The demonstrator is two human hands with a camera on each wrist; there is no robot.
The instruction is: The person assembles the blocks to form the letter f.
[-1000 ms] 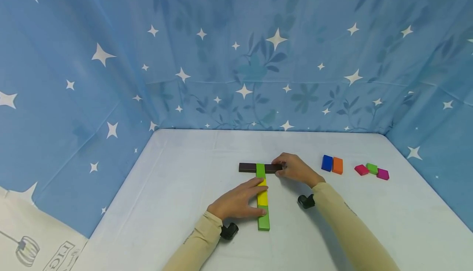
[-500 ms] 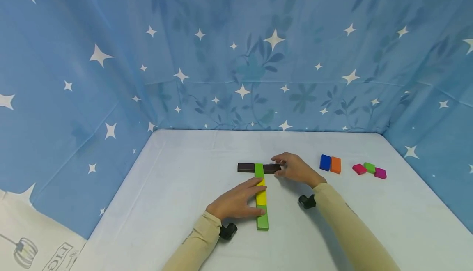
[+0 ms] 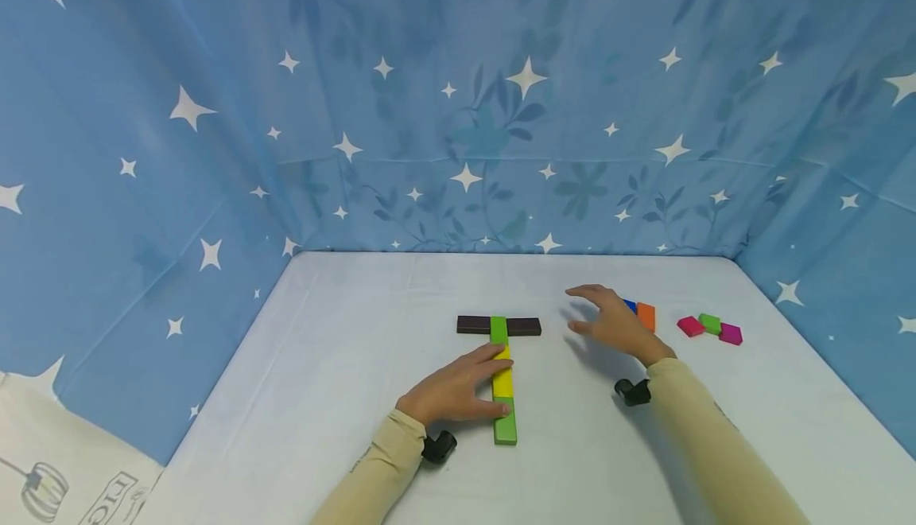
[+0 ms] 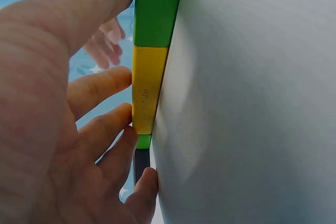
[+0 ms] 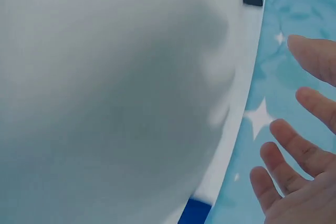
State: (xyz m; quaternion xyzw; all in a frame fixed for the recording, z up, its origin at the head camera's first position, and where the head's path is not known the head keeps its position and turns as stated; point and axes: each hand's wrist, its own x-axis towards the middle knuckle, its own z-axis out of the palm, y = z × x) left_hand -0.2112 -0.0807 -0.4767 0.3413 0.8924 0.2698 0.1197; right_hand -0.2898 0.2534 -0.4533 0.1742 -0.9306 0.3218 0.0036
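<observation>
A column of blocks runs toward the person: an upper green block (image 3: 498, 328), a yellow block (image 3: 504, 383) and a lower green block (image 3: 505, 431). Two dark blocks, one left (image 3: 472, 324) and one right (image 3: 525, 327) of the upper green block, form a crossbar. My left hand (image 3: 454, 390) rests along the column's left side, its thumb at the lower green block and fingertips touching the yellow block (image 4: 147, 90) in the left wrist view. Above the table, my right hand (image 3: 617, 326) is spread and holds nothing, right of the crossbar and partly hiding a blue block (image 3: 630, 306).
Beside the blue block lies an orange block (image 3: 646, 317). Farther right sit a red block (image 3: 691, 326), a small green block (image 3: 710, 324) and a magenta block (image 3: 731, 334). A blue starred curtain (image 3: 429, 111) borders the white table (image 3: 343, 334).
My right hand has left the right end of the crossbar and moved right, toward the blue and orange blocks. The left hand keeps its place at the column.
</observation>
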